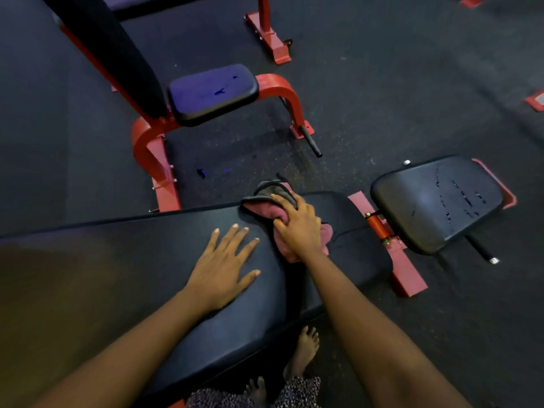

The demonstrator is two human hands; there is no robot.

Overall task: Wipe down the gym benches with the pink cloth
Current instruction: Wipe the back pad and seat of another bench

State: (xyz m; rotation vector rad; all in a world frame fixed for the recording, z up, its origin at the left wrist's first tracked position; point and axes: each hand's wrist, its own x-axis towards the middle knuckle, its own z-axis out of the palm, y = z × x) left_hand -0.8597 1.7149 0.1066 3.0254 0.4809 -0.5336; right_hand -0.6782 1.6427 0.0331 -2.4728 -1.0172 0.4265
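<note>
A long black padded bench point(123, 260) runs across the lower middle of the head view. My right hand point(297, 225) presses a crumpled pink cloth point(266, 210) with a dark grey edge onto the pad near its far right end, fingers curled over it. My left hand point(226, 267) lies flat on the pad just left of the cloth, fingers spread, holding nothing. A separate black seat pad point(435, 201) on a red frame point(406, 269) sits to the right, its surface scuffed.
A second bench with a black seat point(212, 92) and red frame point(150, 148) stands behind, on dark rubber flooring. Its black peg point(312, 141) juts toward the near bench. My bare feet point(303, 351) stand below the pad's front edge.
</note>
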